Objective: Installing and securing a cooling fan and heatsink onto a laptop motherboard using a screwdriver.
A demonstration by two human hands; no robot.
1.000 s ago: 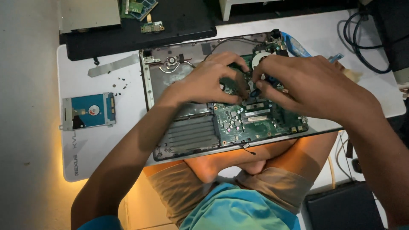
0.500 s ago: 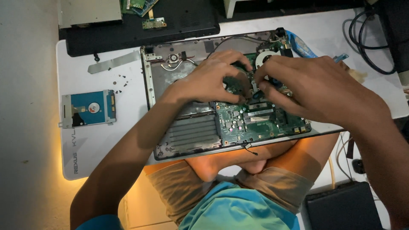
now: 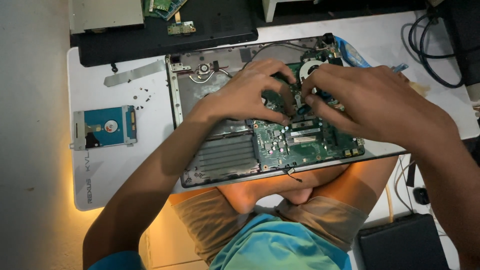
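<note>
An opened laptop base (image 3: 215, 155) lies on a white desk mat (image 3: 115, 165), its green motherboard (image 3: 300, 142) bare. My left hand (image 3: 247, 95) rests over the board's upper middle, thumb and fingers curled down onto it. My right hand (image 3: 372, 102) comes in from the right, its fingertips meeting the left fingers at a small metal part (image 3: 298, 98) just below the round cooling fan (image 3: 312, 67). Both hands pinch at that spot and hide what lies under them.
A bare hard drive (image 3: 104, 127) sits on the mat at the left, near several loose screws (image 3: 142, 95) and a grey metal strip (image 3: 134, 73). A black laptop cover (image 3: 220, 25) with small green boards lies behind. Cables (image 3: 432, 45) run at the right, a black box (image 3: 402, 242) lower right.
Both hands stay at the same spot on the board. Only the fingertips shift slightly.
</note>
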